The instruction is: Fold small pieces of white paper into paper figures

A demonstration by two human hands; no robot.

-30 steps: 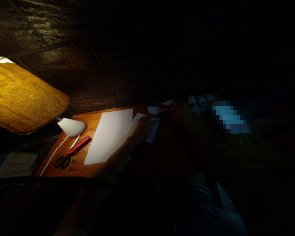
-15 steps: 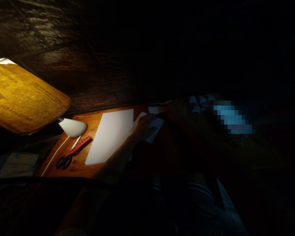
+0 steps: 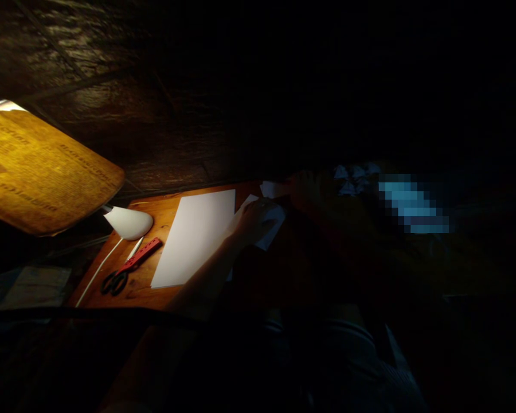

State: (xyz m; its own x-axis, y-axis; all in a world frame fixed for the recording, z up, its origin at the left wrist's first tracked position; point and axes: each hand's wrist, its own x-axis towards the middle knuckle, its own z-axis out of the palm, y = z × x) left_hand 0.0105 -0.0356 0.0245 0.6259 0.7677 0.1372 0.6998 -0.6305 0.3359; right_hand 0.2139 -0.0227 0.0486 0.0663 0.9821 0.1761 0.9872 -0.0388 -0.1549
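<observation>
My left hand (image 3: 253, 219) lies on a small white sheet of paper (image 3: 264, 240), its fingers stretched out over it. Part of that sheet is hidden beneath the hand. Deep in shadow, my right hand (image 3: 308, 187) is at the right end of another small white piece of paper (image 3: 273, 189); the dark hides its fingers, so I cannot tell how they meet it. To the left of my left hand is a large white sheet of paper (image 3: 198, 235), partly covered by my left forearm.
Scissors with black handles (image 3: 114, 282) and a red perforated strip along them lie left of the large sheet. Behind stands a desk lamp with a white base (image 3: 131, 222) and yellow printed shade (image 3: 47, 172). Several small folded white papers (image 3: 355, 179) and a blurred bright screen (image 3: 413, 203) are right.
The view has shifted slightly. The small piece of paper by my right hand has tilted a little. My left hand stays on its sheet.
</observation>
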